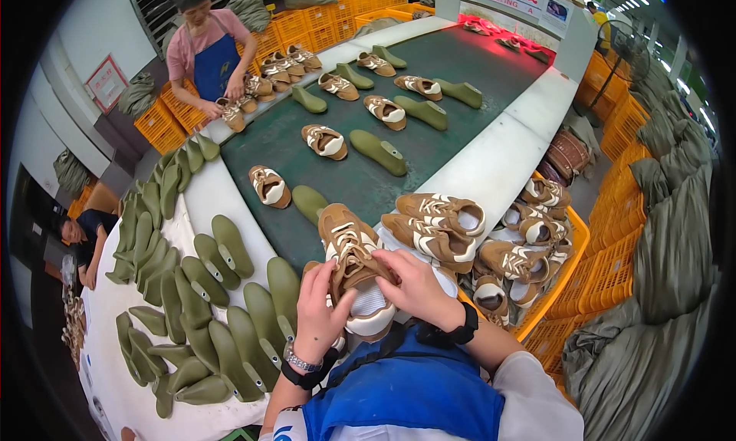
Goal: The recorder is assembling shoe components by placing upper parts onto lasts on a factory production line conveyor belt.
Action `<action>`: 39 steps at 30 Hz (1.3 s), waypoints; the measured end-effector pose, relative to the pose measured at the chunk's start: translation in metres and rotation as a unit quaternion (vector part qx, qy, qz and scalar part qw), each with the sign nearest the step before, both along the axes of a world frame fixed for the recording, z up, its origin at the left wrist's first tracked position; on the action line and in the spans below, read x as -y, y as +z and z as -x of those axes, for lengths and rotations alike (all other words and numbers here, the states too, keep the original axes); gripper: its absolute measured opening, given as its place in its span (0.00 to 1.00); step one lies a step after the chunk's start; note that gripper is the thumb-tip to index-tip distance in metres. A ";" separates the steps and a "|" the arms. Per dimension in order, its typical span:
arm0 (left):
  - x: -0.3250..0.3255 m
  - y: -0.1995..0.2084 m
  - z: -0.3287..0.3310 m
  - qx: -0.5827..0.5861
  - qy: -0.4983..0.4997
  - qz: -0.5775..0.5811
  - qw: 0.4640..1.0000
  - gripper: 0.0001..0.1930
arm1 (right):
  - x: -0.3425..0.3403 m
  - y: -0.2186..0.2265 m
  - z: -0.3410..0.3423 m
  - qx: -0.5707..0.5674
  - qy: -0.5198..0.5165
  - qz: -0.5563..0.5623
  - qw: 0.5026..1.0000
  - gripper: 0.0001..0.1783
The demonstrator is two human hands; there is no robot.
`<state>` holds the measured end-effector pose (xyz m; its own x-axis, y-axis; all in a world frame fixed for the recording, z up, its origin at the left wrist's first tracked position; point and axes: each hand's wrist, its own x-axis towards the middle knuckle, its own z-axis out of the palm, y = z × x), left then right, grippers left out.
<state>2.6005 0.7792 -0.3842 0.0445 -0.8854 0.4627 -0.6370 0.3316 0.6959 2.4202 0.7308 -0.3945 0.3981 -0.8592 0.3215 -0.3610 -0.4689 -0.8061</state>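
Note:
A brown lace-up sneaker [345,238] with cream stripes is in front of my body, toe pointing away, its opening toward me. My left hand [320,299] holds it by the left side of the collar, with the thumb at the opening. My right hand [418,284] grips the right side of the collar near the tongue and laces. Under my left fingers a bit of brown shows, perhaps a second shoe, mostly hidden. Just right of my hands, a pair of similar sneakers [433,230] rests on the white ledge.
Green shoe lasts [230,241] crowd the white-covered table at left. More sneakers and lasts lie on the dark green conveyor belt [337,188]. An orange crate [556,295] full of sneakers stands at right. Across the belt, a person in a blue apron [216,65] handles sneakers.

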 end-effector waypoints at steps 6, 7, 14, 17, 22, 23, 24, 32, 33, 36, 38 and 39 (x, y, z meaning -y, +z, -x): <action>0.016 -0.003 -0.003 0.179 -0.004 0.026 0.983 0.22 | -0.004 -0.008 -0.006 0.010 0.026 0.092 0.995 0.24; 0.016 -0.001 -0.006 0.174 0.002 0.022 0.985 0.21 | -0.003 -0.009 -0.007 0.028 0.029 0.086 0.995 0.23; 0.019 -0.015 -0.021 0.209 0.041 0.017 0.977 0.23 | -0.016 -0.007 0.002 0.032 0.172 0.123 0.977 0.23; 0.019 -0.020 -0.013 0.220 0.024 -0.015 0.975 0.23 | -0.019 -0.019 0.006 -0.016 0.223 0.091 0.971 0.24; 0.021 -0.017 -0.003 0.186 -0.026 -0.024 0.982 0.26 | -0.013 -0.015 0.013 -0.071 0.177 0.065 0.979 0.19; 0.021 -0.010 -0.001 0.158 -0.045 -0.027 0.986 0.28 | -0.007 -0.014 0.018 -0.082 0.150 0.087 0.981 0.18; 0.020 -0.007 -0.006 0.175 -0.043 -0.046 0.983 0.32 | 0.003 -0.010 0.027 -0.084 0.087 0.111 0.986 0.17; -0.056 -0.083 -0.099 0.253 0.088 -0.233 0.935 0.27 | 0.039 0.016 0.072 0.013 -0.140 0.045 0.989 0.18; -0.067 -0.091 -0.104 0.257 0.089 -0.257 0.927 0.28 | 0.042 0.010 0.070 -0.001 -0.112 0.055 0.992 0.18; -0.085 -0.107 -0.106 0.258 0.122 -0.230 0.930 0.33 | 0.039 0.010 0.050 -0.093 0.012 0.053 0.994 0.18; -0.091 -0.119 -0.110 0.243 0.152 -0.214 0.934 0.34 | 0.039 0.004 0.036 -0.209 0.092 0.073 0.971 0.19; -0.091 -0.120 -0.109 0.235 0.163 -0.201 0.937 0.34 | 0.038 0.006 0.027 -0.255 0.123 0.061 0.957 0.20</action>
<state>2.7098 0.8705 -0.5038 0.2171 -0.9672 0.1315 -0.9265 -0.1618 0.3396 2.3931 0.6926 -0.3883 0.7159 -0.6872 0.1237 -0.5586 -0.6699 -0.4891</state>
